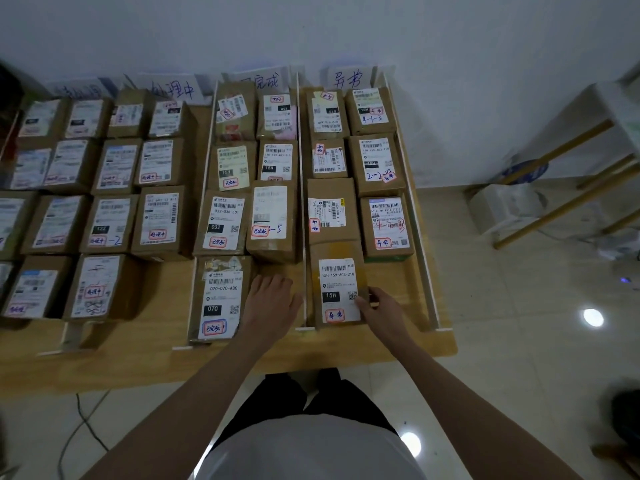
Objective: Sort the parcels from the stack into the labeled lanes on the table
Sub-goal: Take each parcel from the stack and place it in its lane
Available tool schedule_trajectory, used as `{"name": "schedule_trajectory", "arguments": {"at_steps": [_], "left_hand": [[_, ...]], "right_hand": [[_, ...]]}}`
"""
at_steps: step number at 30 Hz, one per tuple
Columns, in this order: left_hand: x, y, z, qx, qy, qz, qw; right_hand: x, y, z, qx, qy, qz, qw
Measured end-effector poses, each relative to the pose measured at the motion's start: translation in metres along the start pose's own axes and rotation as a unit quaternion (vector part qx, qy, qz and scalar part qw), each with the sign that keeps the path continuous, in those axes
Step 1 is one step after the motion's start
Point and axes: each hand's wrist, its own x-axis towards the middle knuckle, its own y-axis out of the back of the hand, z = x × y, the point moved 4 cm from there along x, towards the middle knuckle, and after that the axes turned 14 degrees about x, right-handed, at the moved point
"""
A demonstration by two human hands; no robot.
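The right hand point(379, 308) has its grip on the brown cardboard parcel with the white 15H label point(337, 285) in the far-right lane of the wooden desk point(398, 344), while the left hand point(272, 301) rests flat and released beside it, so a crooked push could bump the thin white lane divider point(304, 258).

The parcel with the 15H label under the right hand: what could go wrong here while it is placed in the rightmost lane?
1. The right hand touches only the near right corner of the 15H parcel, so a push there may turn it crooked.
2. The parcel lies close against the white divider on its left; it could ride up on the strip.
3. The left hand rests beside the 070 parcel and could nudge it out of line.
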Motion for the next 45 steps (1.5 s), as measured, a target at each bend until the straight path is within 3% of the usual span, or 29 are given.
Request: {"name": "schedule_trajectory", "arguments": {"at_steps": [10, 16, 21, 25, 33, 40, 45], "left_hand": [[-0.005, 0.005, -0.009, -0.001, 0.010, 0.004, 1.000], [-0.014, 0.018, -0.023, -0.005, 0.039, 0.051, 0.998], [-0.033, 0.035, -0.045, -0.026, 0.087, 0.076, 0.993], [-0.056, 0.036, -0.076, -0.005, 0.131, 0.109, 0.985], [-0.114, 0.021, -0.163, -0.004, 0.215, 0.112, 0.970], [-0.182, -0.004, -0.262, -0.007, 0.260, 0.101, 0.960], [-0.229, -0.026, -0.341, 0.001, 0.283, 0.094, 0.955]], "right_hand": [[-0.003, -0.013, -0.004, -0.044, 0.016, 0.001, 0.999], [-0.012, -0.007, -0.055, -0.192, 0.187, 0.072, 0.961], [-0.011, -0.032, -0.086, -0.294, 0.263, 0.065, 0.917], [-0.028, -0.067, -0.108, -0.339, 0.358, 0.060, 0.868], [-0.066, -0.155, -0.136, -0.389, 0.402, 0.004, 0.829], [-0.110, -0.262, -0.160, -0.397, 0.409, -0.031, 0.821], [-0.144, -0.343, -0.177, -0.362, 0.414, -0.038, 0.834]]}}
